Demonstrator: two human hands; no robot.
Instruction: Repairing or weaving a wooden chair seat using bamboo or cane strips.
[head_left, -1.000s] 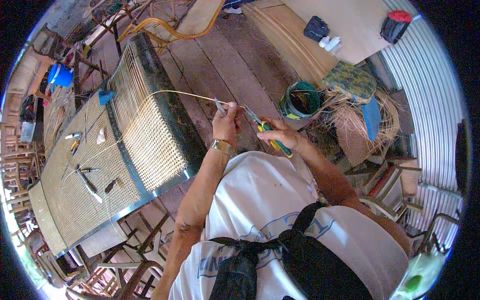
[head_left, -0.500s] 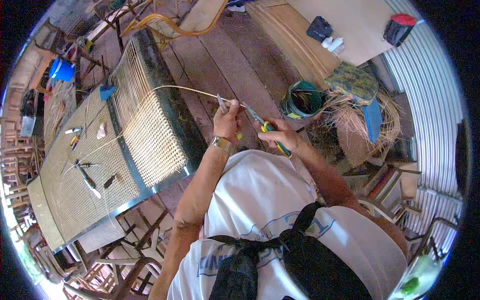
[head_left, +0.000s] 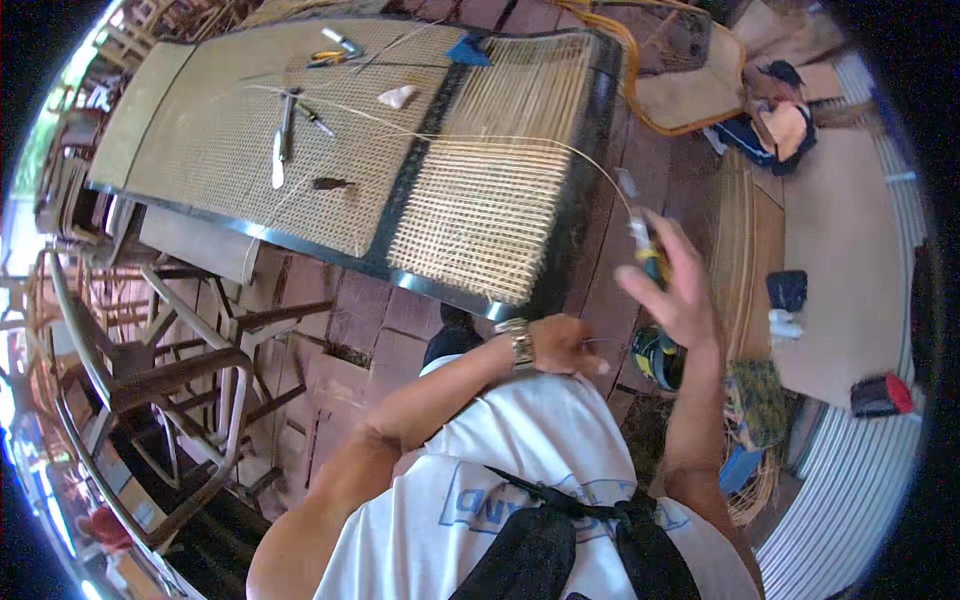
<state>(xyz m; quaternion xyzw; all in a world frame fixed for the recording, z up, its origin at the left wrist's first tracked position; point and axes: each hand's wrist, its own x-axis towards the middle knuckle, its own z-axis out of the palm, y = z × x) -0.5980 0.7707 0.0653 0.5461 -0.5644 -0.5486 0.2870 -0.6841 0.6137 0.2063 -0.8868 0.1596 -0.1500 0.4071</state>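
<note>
My right hand (head_left: 682, 290) is raised right of the woven panel, blurred, with thumb and forefinger apart. It holds a pair of shears (head_left: 652, 262) with yellow and green handles, partly hidden behind the fingers, blades upward. A pale cane strand (head_left: 520, 137) arches from the panel (head_left: 480, 215) to the tool's blades. My left hand (head_left: 568, 346), wearing a metal watch (head_left: 516, 343), is low by my lap below the panel's near corner. Its fingers are curled; what they hold, if anything, is hidden.
On the finished cane weave lie a knife (head_left: 280, 155), a dark-handled awl (head_left: 330, 184), yellow-handled pliers (head_left: 327, 59) and a white scrap (head_left: 397, 96). A blue piece (head_left: 468, 50) sits by the loose strands. Wooden chair frames (head_left: 180, 380) stand left; a dark green bucket (head_left: 655, 360) is beside my right forearm.
The view has turned toward the panel, which now lies ahead. My hands have parted: the left has dropped to my lap, while the right, with the shears, is beside the strand's end.
</note>
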